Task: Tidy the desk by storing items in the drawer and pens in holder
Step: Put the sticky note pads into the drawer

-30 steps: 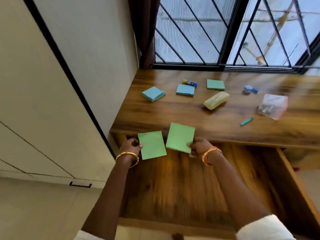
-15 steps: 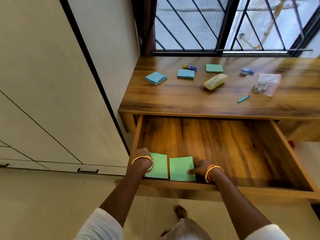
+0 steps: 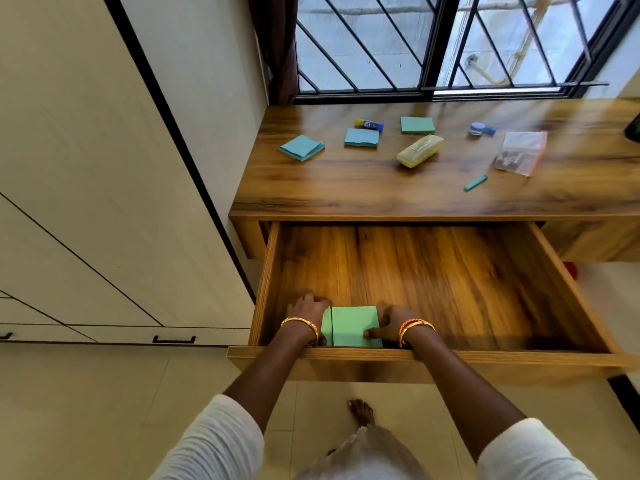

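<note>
— What's the biggest thing in front of you?

— The wooden desk (image 3: 381,188) under a barred window (image 3: 450,43), with pale cabinet doors (image 3: 86,202) to my left and a tiled floor below. Its drawer (image 3: 450,356) is pulled wide open toward me.

— What's in the drawer?

— Two green sticky-note pads, side by side and touching, in the near left corner against the front wall. The rest of the drawer floor is bare wood. The right green pad (image 3: 353,325) shows almost whole; the left green pad (image 3: 326,323) is mostly hidden behind my wrist.

— And your hands?

— Both are down in the drawer. My left hand (image 3: 306,310) lies over the left pad with fingers curled; whether it grips the pad or only rests on it I cannot tell. My right hand (image 3: 389,323) is closed on the right pad's edge, thumb pressed flat on its near right corner.

— What's left on the desk, counted?

— Three pads: two blue ones (image 3: 302,147) and (image 3: 361,137), and one green (image 3: 417,125). One yellowish case (image 3: 419,150), one clear zip bag (image 3: 521,152), one glue stick (image 3: 369,124) just behind the middle blue pad, one small blue-and-white round thing (image 3: 481,129), and one little teal piece (image 3: 475,183) near the bag.
</note>
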